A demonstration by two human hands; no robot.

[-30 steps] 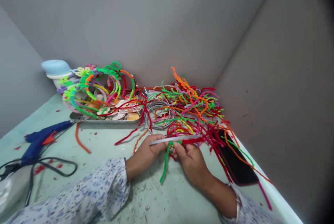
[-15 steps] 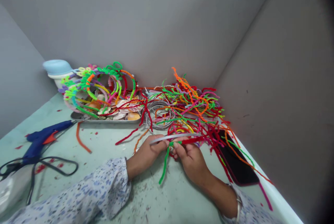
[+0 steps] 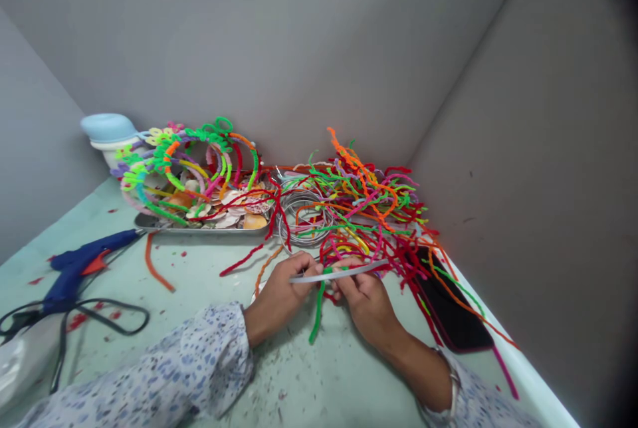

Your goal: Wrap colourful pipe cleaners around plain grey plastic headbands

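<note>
My left hand [image 3: 284, 288] pinches one end of a thin silver band [image 3: 343, 272] that runs to the right across both hands. My right hand [image 3: 361, 298] is closed on the band and on a green pipe cleaner [image 3: 317, 308], whose free end hangs down between my hands towards the table. Just beyond my fingers lies a tangled heap of pipe cleaners [image 3: 363, 205] in red, orange, green and pink, over several silver hoops [image 3: 302, 218].
A metal tray [image 3: 199, 225] at the back left holds shells and several pipe-cleaner-wrapped hoops [image 3: 184, 162]. A blue glue gun [image 3: 74, 268] with a black cord lies at the left. A black phone [image 3: 448, 312] lies at the right by the wall. A pale blue lidded pot [image 3: 107, 132] stands in the corner.
The silver band has tilted, its left end lower and right end higher. My hands shifted slightly and the green pipe cleaner's hanging tail looks shorter.
</note>
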